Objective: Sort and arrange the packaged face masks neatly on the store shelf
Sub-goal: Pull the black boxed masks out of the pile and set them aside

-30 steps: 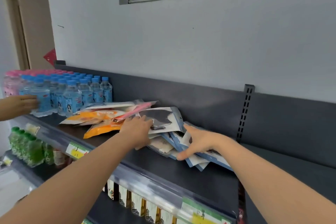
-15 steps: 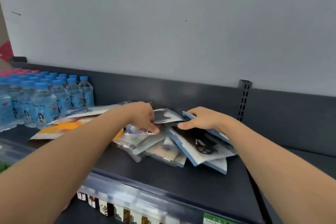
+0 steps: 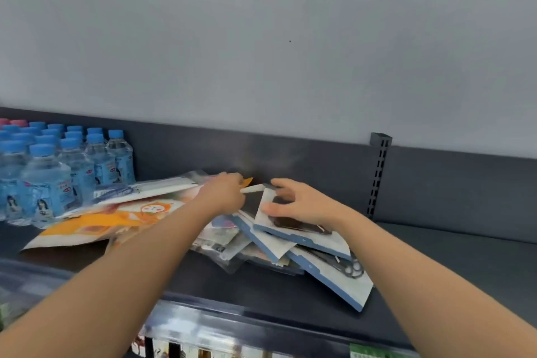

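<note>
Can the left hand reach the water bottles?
Probably yes: the water bottles stand uncovered left of the left hand, only flat packets between, though it pinches a white packet.

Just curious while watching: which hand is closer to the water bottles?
The left hand. It pinches a white packet edge to the right of the water bottles; the right hand holds a blue-edged packet farther right.

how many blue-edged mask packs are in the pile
3: top pack under the right hand, middle pack jutting out left beneath it, lowest pack nearest the shelf front. More may be hidden.
</note>
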